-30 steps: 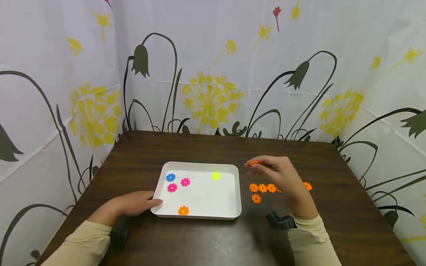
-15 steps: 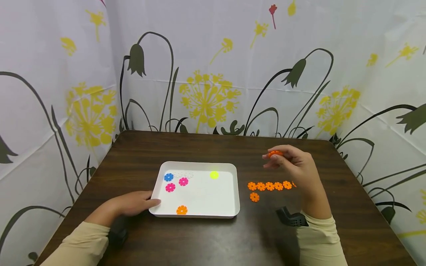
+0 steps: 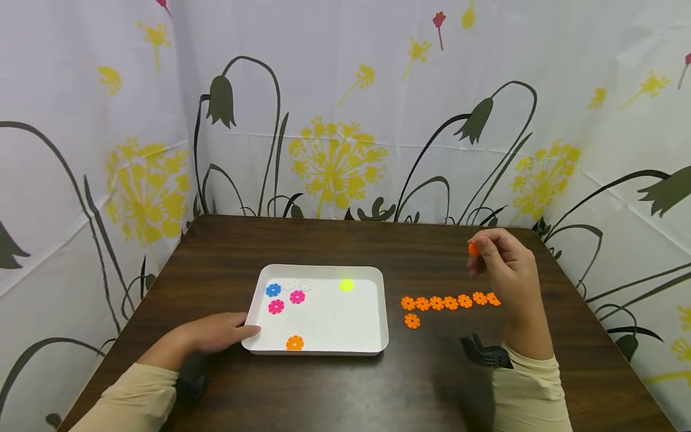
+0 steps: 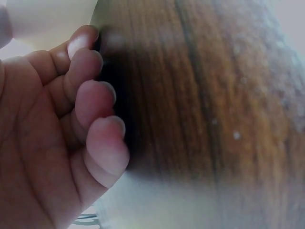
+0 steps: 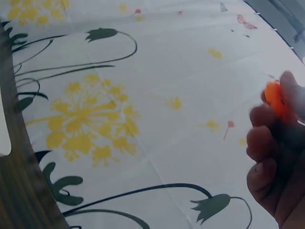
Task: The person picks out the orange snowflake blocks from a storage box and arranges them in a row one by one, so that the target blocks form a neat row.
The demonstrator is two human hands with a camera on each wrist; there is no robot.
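My right hand [image 3: 510, 264] is raised over the table's right side, pinching an orange notched disc [image 3: 473, 248] between thumb and fingers. The same orange disc [image 5: 276, 100] shows at the fingertips in the right wrist view. Below that hand lies a row of orange notched discs [image 3: 450, 303], its right end partly hidden by the wrist, with a single orange disc [image 3: 412, 321] under the row's left end. My left hand [image 3: 216, 332] grips the left edge of a white tray [image 3: 340, 318], thumb over the rim. In the left wrist view its fingers [image 4: 107, 148] are curled close to the table.
Inside the tray lie a blue disc [image 3: 273, 290], two pink discs [image 3: 297, 297], a yellow disc [image 3: 346, 285], an orange disc [image 3: 294, 342] and some clear discs [image 3: 297, 286]. A flower-printed curtain [image 3: 335, 72] hangs behind the brown table [image 3: 324, 390].
My right hand has moved to the right with the orange disc, which has turned in the fingers. More of the orange row is uncovered. The left hand stays at the tray.
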